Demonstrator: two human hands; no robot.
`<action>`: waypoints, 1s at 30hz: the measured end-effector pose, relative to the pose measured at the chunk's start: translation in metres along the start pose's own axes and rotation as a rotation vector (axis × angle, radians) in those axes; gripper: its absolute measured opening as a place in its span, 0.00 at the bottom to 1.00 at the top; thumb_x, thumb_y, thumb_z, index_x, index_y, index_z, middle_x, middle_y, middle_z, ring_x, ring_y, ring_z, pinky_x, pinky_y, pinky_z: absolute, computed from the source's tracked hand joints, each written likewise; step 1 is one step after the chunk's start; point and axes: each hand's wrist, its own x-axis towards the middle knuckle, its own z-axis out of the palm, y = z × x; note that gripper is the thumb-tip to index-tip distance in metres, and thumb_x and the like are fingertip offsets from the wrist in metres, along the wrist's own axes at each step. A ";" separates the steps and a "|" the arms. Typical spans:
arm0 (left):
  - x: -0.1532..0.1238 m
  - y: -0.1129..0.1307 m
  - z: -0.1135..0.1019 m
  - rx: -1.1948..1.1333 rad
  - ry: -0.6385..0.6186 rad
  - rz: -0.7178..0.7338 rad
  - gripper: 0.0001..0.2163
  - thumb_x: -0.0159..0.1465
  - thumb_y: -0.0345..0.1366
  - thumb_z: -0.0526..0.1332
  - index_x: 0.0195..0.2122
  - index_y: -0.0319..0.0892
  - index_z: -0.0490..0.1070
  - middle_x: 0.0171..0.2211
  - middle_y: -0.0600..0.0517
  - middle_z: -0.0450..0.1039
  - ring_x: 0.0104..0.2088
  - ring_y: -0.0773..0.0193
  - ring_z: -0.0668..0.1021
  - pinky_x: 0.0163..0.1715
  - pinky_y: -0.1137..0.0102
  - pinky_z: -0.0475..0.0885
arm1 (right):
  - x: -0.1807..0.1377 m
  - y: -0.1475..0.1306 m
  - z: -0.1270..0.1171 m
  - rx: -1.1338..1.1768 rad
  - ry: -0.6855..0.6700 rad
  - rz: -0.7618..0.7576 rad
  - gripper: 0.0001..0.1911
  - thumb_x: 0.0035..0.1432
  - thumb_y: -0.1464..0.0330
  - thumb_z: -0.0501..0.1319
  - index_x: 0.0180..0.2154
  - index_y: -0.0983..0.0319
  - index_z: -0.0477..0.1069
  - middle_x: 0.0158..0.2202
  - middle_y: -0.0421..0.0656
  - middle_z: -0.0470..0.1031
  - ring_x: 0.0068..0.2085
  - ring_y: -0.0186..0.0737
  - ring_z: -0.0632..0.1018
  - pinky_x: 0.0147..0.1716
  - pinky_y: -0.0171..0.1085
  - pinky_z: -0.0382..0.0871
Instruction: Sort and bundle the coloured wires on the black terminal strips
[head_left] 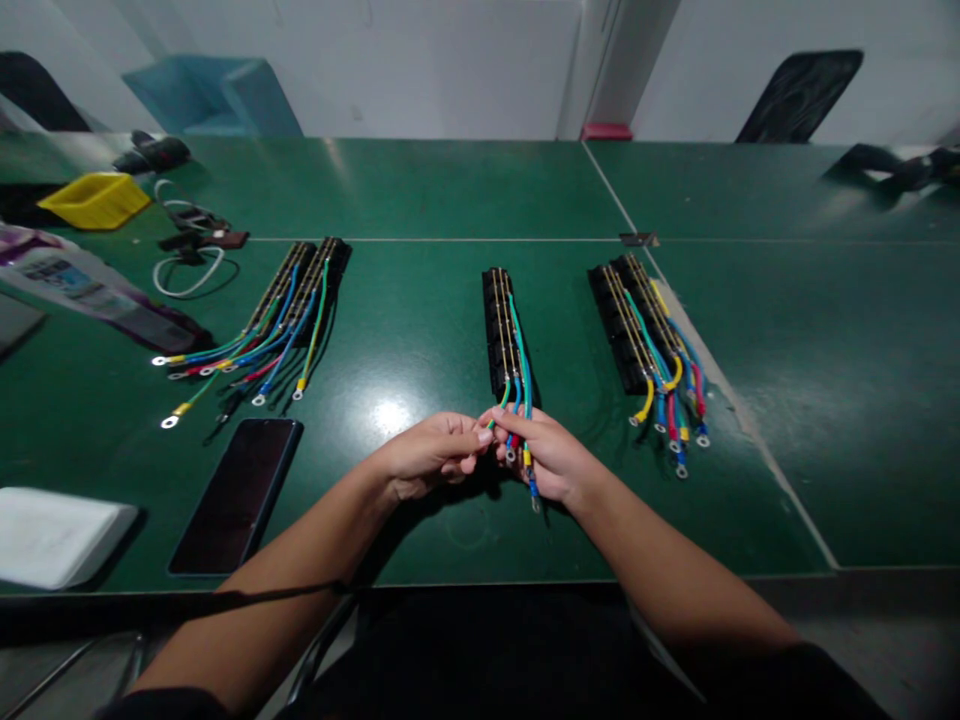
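A black terminal strip [498, 325] with brass-coloured bars lies in the middle of the green table, its wired end toward me. Green, blue and red wires with ring lugs come out of that end. My left hand [441, 450] is closed, thumb and forefinger pinching the green wire [491, 424] near its tip. From the other side my right hand [546, 455] is closed around the wires, its thumb at the same green wire. A blue wire [527, 385] runs down past the right fingers, its lug [535, 500] hanging below. Some fingertips are hidden behind the wires.
Two wired terminal strips [289, 290] lie at left, and two more [628, 320] at right. Nearer me on the left are a phone [236, 497] and a white box [60, 537]. A plastic pack [97, 290], white cable [187, 285] and yellow bin [97, 200] stand farther left.
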 end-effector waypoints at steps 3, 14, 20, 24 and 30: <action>0.000 -0.001 -0.001 0.003 0.003 0.001 0.14 0.58 0.42 0.66 0.33 0.34 0.70 0.15 0.58 0.65 0.12 0.81 0.56 0.13 0.82 0.49 | 0.000 0.000 0.000 0.003 0.002 0.004 0.04 0.56 0.71 0.63 0.32 0.67 0.71 0.19 0.36 0.68 0.17 0.25 0.70 0.16 0.24 0.62; -0.001 0.000 -0.004 0.087 0.031 0.025 0.16 0.62 0.45 0.62 0.34 0.33 0.72 0.20 0.52 0.72 0.13 0.77 0.67 0.12 0.82 0.56 | 0.003 0.002 -0.003 -0.016 -0.006 -0.025 0.06 0.55 0.69 0.64 0.30 0.66 0.70 0.19 0.38 0.69 0.19 0.28 0.71 0.16 0.26 0.63; 0.001 -0.001 -0.002 0.051 0.030 0.016 0.15 0.58 0.44 0.66 0.31 0.33 0.71 0.16 0.55 0.68 0.11 0.80 0.61 0.11 0.82 0.51 | 0.001 0.002 -0.003 0.000 -0.020 -0.017 0.05 0.55 0.70 0.64 0.31 0.66 0.71 0.20 0.38 0.69 0.19 0.27 0.71 0.17 0.25 0.63; 0.001 -0.001 -0.002 0.032 0.025 0.014 0.15 0.58 0.43 0.66 0.30 0.34 0.71 0.14 0.58 0.64 0.11 0.81 0.57 0.12 0.82 0.49 | 0.001 0.001 -0.004 0.009 -0.023 -0.006 0.05 0.54 0.70 0.65 0.32 0.66 0.71 0.21 0.38 0.69 0.19 0.28 0.71 0.17 0.25 0.63; 0.000 -0.001 -0.002 0.061 0.024 0.019 0.16 0.60 0.45 0.63 0.31 0.33 0.70 0.19 0.52 0.72 0.12 0.78 0.66 0.11 0.81 0.54 | 0.003 0.004 -0.005 -0.037 -0.053 -0.050 0.08 0.54 0.68 0.65 0.28 0.66 0.70 0.21 0.38 0.69 0.21 0.28 0.72 0.19 0.26 0.65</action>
